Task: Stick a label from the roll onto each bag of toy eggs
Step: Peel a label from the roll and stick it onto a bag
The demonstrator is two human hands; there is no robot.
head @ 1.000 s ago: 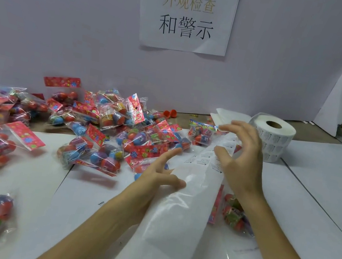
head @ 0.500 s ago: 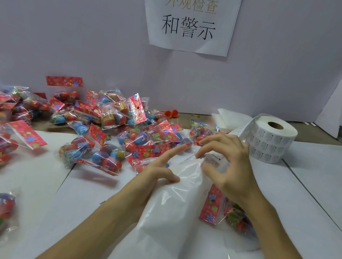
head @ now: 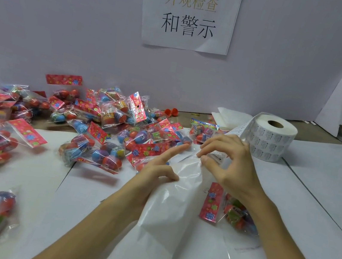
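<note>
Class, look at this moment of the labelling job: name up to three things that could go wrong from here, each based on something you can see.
1. The right hand pinches a label off the loose liner; it might tear or crease.
2. The bag lies partly under the right wrist, so it could get dragged.
3. The roll stands close behind the hand and may be knocked.

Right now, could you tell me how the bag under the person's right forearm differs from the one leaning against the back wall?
The bag under the right forearm lies flat and alone; the bag against the wall stands upright within the pile. The first's red header points left, the second's up. Both are clear bags of coloured eggs.
</note>
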